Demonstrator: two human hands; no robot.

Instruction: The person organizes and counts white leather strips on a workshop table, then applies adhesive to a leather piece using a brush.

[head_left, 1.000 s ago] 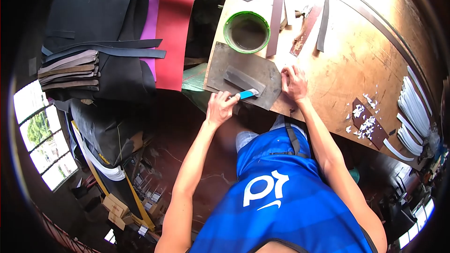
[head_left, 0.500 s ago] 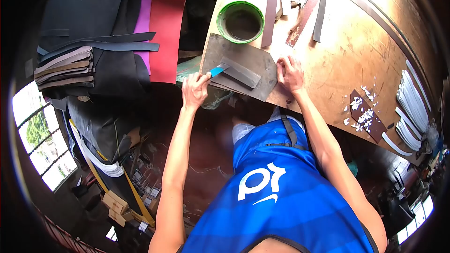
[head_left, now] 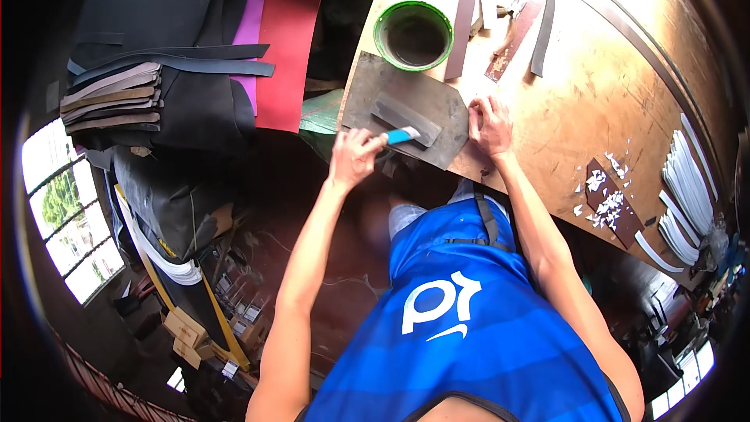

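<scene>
My left hand (head_left: 358,159) is closed around a blue-handled brush (head_left: 400,136), its pale tip over the right end of a dark rectangular strip (head_left: 394,116). That strip lies on a grey, angular-cornered sheet (head_left: 363,82) at the table's near edge. My right hand (head_left: 491,126) rests on the table just right of the sheet, thumb and fingers curled together; I cannot tell whether anything is between them. Just beyond the sheet stands a round green-rimmed tub (head_left: 448,51) with dark residue inside.
Long brown (head_left: 462,19) and black strips (head_left: 544,23) lie on the wooden table (head_left: 578,109). White scraps cover a brown piece (head_left: 625,223) at right, near a bundle of white strips (head_left: 687,180). Black, purple and red sheets (head_left: 289,47) are at left, with stacked strips (head_left: 117,101).
My left hand has moved right and slightly nearer to me, taking the brush from the strip's left end to its right end. My right hand stays in about the same place.
</scene>
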